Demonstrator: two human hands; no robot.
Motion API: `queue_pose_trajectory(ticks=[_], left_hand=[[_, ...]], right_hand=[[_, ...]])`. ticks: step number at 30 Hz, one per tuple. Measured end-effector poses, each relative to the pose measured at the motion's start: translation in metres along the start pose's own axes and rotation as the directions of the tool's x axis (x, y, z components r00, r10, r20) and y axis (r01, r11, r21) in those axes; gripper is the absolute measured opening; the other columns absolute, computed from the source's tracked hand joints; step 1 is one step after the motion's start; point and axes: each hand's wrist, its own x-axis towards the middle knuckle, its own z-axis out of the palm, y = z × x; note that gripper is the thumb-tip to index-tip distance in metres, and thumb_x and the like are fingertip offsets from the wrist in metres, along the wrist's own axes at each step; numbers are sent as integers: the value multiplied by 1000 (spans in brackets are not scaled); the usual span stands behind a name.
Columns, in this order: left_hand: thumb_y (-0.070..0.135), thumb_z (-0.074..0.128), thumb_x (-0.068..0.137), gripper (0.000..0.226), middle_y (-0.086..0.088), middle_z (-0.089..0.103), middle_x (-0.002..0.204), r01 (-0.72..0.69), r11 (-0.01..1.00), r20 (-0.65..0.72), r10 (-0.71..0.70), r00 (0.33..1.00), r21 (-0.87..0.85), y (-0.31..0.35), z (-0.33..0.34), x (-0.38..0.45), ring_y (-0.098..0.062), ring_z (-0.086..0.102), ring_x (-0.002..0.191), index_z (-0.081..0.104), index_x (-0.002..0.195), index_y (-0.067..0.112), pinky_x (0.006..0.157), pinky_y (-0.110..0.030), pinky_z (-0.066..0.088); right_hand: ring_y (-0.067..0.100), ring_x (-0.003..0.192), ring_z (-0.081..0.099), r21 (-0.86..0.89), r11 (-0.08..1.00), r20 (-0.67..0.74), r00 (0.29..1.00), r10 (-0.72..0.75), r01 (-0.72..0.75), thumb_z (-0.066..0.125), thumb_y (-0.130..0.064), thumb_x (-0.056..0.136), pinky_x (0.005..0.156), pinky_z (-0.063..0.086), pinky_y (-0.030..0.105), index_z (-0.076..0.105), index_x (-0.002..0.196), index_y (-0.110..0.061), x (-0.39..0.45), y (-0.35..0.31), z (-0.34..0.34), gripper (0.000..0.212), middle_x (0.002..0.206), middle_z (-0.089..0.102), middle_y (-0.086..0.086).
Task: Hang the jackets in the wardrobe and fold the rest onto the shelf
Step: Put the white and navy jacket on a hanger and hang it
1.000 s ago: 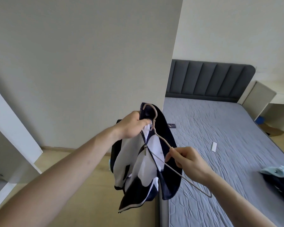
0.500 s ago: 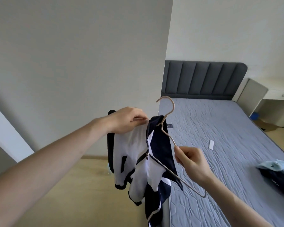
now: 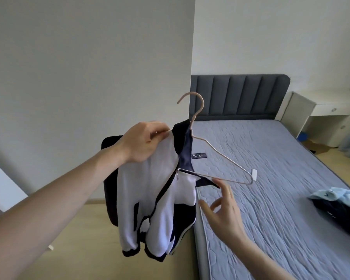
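- Left hand (image 3: 143, 141): fingers curled, the jacket (image 3: 160, 197) pinched at its white shoulder, near the collar; the jacket is held up in the air beside the bed (image 3: 271, 178).
- Right hand (image 3: 224, 211): fingers spread and relaxed, nothing gripped; the fingertips (image 3: 217, 181) are seen just under the hanger's bottom bar, contact cannot be told.
- Hanger (image 3: 220, 156): one arm is tucked inside the jacket's collar, the other juts out bare to the right; hook upright above the collar.
- Jacket: white and navy, zip partly open, sleeves hanging down over the floor (image 3: 89, 239).
- More clothes (image 3: 339, 207) are piled on the bed's right edge, well apart.
- A small dark item (image 3: 199, 155) and a small white one (image 3: 254, 174) are seen on the mattress.
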Motion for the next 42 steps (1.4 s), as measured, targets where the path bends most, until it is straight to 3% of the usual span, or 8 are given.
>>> queue_pose_trajectory(ticks=[5, 10, 14, 19, 26, 31, 37, 42], left_hand=[[27, 55, 106, 18, 12, 62, 81, 9, 999, -42, -11, 999, -46, 0, -7, 4, -12, 57, 80, 69, 97, 24, 73, -23, 42], [37, 51, 102, 21, 12, 63, 81, 30, 1000, -92, -30, 995, 1, -7, -23, 1, -13, 59, 79, 68, 95, 28, 73, -28, 46], [36, 52, 102, 19, 12, 65, 82, 117, 990, -120, -107, 987, 75, -25, -35, -13, -13, 60, 80, 67, 93, 29, 74, -40, 50], [51, 43, 95, 34, 6, 59, 69, 232, 957, -93, -219, 971, 174, -39, -37, -22, -18, 55, 69, 58, 84, 22, 68, -41, 48], [41, 44, 102, 34, 6, 47, 56, 191, 972, -8, -191, 981, 137, -36, -32, -30, -17, 44, 56, 47, 70, 30, 57, -36, 37], [39, 43, 102, 37, 4, 41, 53, 146, 989, -163, -145, 976, -5, -28, -25, -32, -17, 34, 49, 38, 67, 30, 50, -29, 28], [36, 45, 101, 40, 6, 35, 53, 147, 987, -308, -161, 938, -66, -36, -39, -36, -9, 30, 49, 35, 64, 24, 48, -26, 26], [33, 46, 102, 43, 5, 31, 54, 128, 990, -324, -140, 935, -59, -36, -46, -33, -9, 29, 50, 34, 65, 15, 49, -27, 26]], right_hand=[[9, 66, 66, -8, 998, 68, 995, 67, -67, 76, -32, 89, 59, 47, 22, 44, 140, -49, 39, 12, 5, 63, 108, 63, -30], [15, 59, 64, 45, 995, 132, 988, 85, -91, 67, -15, 98, 61, 57, 45, 74, 89, -33, 54, 34, 4, 21, 69, 69, -13], [10, 73, 68, 29, 999, -39, 998, -42, 43, 68, -1, 97, 61, 50, 18, 78, 106, -25, 52, 49, -24, 29, 84, 73, -16], [12, 62, 67, -30, 989, -209, 967, -147, 144, 67, -4, 98, 52, 53, 31, 78, 112, -22, 70, 39, -52, 25, 82, 66, -10], [14, 61, 74, 181, 983, -294, 955, 34, 21, 52, -4, 102, 51, 60, 33, 72, 98, -43, 96, 10, -72, 43, 78, 75, -13], [19, 70, 78, 421, 905, -336, 919, 207, -51, 50, -16, 109, 50, 62, 34, 71, 105, -21, 99, -1, -60, 22, 90, 76, -9], [29, 83, 79, 719, 639, -171, 822, 543, -273, 40, -29, 113, 57, 62, 33, 57, 93, -9, 95, 24, -68, 33, 99, 80, 8], [24, 89, 79, 452, 666, 324, 804, 498, -594, 56, -46, 104, 65, 61, 33, 74, 111, -16, 75, 23, -47, 35, 107, 80, 1]])
